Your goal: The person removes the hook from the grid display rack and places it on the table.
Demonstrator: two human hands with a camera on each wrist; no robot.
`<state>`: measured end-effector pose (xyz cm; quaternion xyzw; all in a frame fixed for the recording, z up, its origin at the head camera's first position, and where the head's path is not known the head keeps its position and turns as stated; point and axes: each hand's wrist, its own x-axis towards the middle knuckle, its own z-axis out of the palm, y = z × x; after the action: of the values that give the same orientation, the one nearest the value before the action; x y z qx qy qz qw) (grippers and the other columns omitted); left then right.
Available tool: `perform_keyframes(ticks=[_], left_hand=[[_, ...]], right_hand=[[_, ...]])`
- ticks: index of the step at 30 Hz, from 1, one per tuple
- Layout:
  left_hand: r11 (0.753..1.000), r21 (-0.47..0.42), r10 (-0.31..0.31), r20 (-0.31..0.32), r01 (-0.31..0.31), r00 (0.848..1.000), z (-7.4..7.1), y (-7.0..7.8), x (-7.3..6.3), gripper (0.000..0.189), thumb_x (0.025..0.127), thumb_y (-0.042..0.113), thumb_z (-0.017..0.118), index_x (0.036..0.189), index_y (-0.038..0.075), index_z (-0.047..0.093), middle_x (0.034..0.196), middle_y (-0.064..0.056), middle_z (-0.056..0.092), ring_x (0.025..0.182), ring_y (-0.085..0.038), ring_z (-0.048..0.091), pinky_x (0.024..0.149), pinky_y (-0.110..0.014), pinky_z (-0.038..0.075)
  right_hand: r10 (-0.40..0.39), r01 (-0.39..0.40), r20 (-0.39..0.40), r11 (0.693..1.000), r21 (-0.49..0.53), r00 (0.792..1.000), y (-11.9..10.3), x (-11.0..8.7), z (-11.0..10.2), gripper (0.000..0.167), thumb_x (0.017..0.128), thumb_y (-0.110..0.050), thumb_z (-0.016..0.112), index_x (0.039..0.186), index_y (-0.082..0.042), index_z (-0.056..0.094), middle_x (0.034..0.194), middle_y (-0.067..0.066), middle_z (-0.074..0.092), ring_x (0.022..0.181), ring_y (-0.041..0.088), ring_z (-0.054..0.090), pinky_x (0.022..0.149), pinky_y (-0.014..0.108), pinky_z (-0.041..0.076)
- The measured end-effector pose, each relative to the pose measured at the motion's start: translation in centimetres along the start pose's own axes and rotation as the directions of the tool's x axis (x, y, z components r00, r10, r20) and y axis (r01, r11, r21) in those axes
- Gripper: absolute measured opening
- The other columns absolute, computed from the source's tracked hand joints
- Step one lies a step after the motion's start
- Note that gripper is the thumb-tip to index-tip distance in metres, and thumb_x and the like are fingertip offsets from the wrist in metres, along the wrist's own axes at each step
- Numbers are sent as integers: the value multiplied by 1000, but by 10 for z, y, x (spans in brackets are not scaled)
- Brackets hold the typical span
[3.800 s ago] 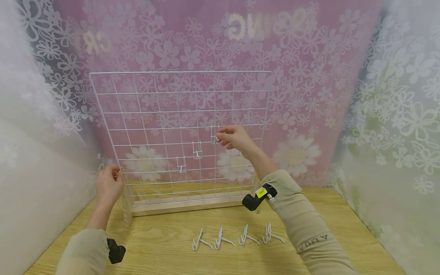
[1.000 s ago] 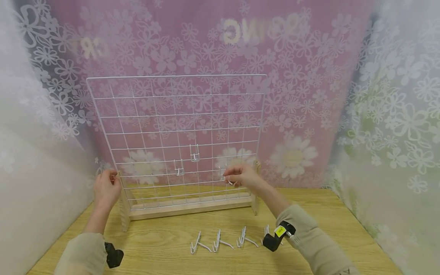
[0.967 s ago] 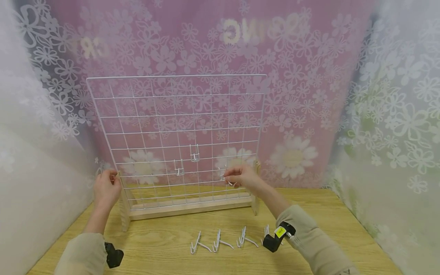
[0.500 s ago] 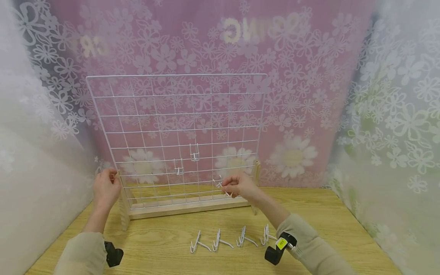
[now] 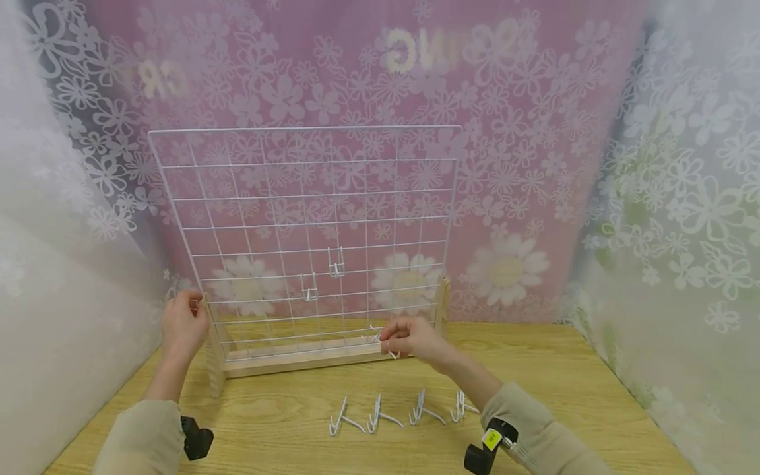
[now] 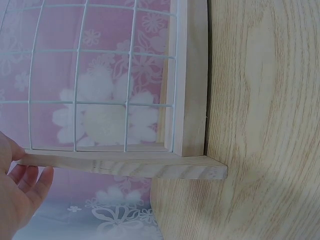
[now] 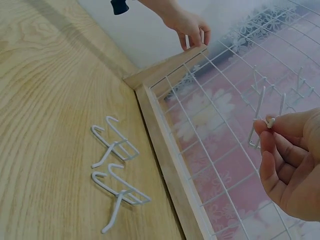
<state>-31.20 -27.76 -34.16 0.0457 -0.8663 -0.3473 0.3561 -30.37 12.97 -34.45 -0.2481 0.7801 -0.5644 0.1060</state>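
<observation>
A white wire grid panel (image 5: 305, 128) stands upright in a wooden stand (image 5: 320, 360). My left hand (image 5: 186, 323) pinches the top of the stand's left upright (image 6: 125, 165), thumb on one side and fingers on the other. Low before the panel's right part, my right hand (image 5: 415, 338) pinches a white wire display hook (image 7: 261, 102) by its prong, between thumb and index finger. The hook's double-wire back points toward the grid, off its bars. Two like hooks hang stepwise on the grid, a lower one (image 5: 309, 295) and a higher one (image 5: 336, 269).
Several more white hooks (image 5: 374, 417) lie in a row on the wood-grain table (image 5: 267, 422), in front of the stand; the rightmost (image 5: 460, 408) is partly covered by my right forearm. A flowered pink curtain (image 5: 510, 198) hangs behind, with pale sheets at both sides.
My right hand has come down from a hook hanging high on the grid's right, and that hook is now off the grid in my fingers. My left hand has stayed on the upright.
</observation>
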Motion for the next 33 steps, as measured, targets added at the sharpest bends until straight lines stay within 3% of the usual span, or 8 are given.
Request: perform_keyframes(ticks=[11,26,33], left_hand=[[1000,3,3,-5,-3,1000,1,-1,1,22,85,-2,45,106,-10,50,93,-28,48,88,-40,46,75,-51,37],[1000,0,-11,7,11,1000,-1,2,-1,23,85,-3,45,106,-10,50,93,-27,48,89,-39,45,76,-50,37],[1000,7,5,-4,-5,1000,0,1,-1,21,85,-3,46,105,-10,50,91,-27,48,88,-40,45,76,-51,36]], right_hand=[[-1,4,48,998,-65,999,5,-12,13,15,85,-7,63,95,5,64,81,11,67,67,14,57,63,32,49],[-21,25,153,999,-21,988,15,-25,35,16,85,-5,62,95,6,65,84,16,68,73,14,61,61,28,47],[0,1,162,1000,-5,987,20,-29,44,13,84,-5,63,92,5,66,82,12,68,74,18,60,59,27,46]])
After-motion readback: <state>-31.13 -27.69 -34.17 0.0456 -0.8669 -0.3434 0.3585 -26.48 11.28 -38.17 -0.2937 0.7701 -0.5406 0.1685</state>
